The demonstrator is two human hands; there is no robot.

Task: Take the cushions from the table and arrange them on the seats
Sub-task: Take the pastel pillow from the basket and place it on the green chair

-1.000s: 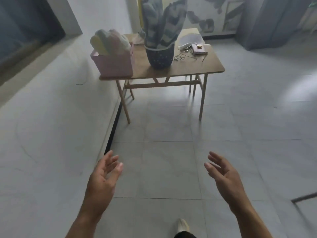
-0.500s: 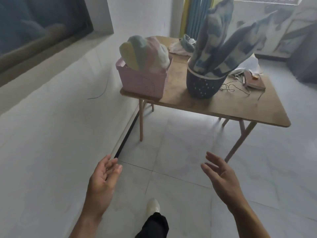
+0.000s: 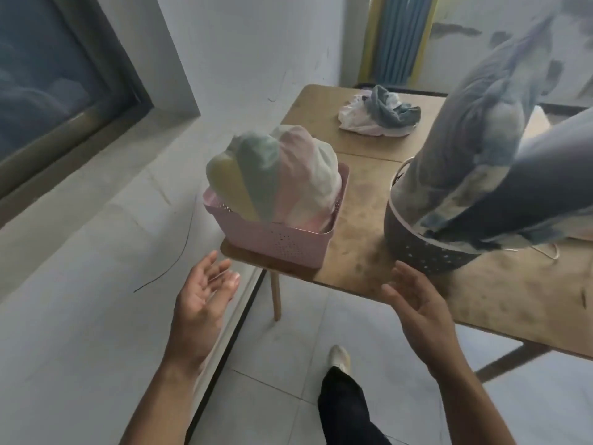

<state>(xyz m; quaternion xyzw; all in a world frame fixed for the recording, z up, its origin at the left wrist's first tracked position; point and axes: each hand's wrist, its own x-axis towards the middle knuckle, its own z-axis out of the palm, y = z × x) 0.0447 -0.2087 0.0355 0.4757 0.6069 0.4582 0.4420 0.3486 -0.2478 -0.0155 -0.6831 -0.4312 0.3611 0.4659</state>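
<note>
Left hand (image 3: 203,297): released, fingers loosely spread, palm turned inward, holding nothing; raised just short of the near bench corner, below the pink basket.
Right hand (image 3: 417,306): released likewise, palm facing the left one, empty; at the near bench edge, just before the grey basket, not touching it.
Pink basket (image 3: 279,248): rectangular, perforated sides; on the near left corner of the bench.
Contents, pink basket: pastel cushion (image 3: 276,175), yellow, green, pink and white panels, stuffed in upright, bulging well above the rim.
Grey basket (image 3: 423,255): round, dark, perforated wall, pale rim; on the bench right of the pink one, apart from it.
Contents, grey basket: blue-grey cushions (image 3: 475,123), two, mottled, standing on end, leaning rightward, far taller than the wall.
Bench (image 3: 362,200): wooden top, slim legs; beside the pale room wall.
Crumpled cloth (image 3: 378,115): grey and white heap at the far end of the bench.
Floor (image 3: 288,332): pale tiles; one light shoe (image 3: 339,358) and a dark trouser leg between the hands.
</note>
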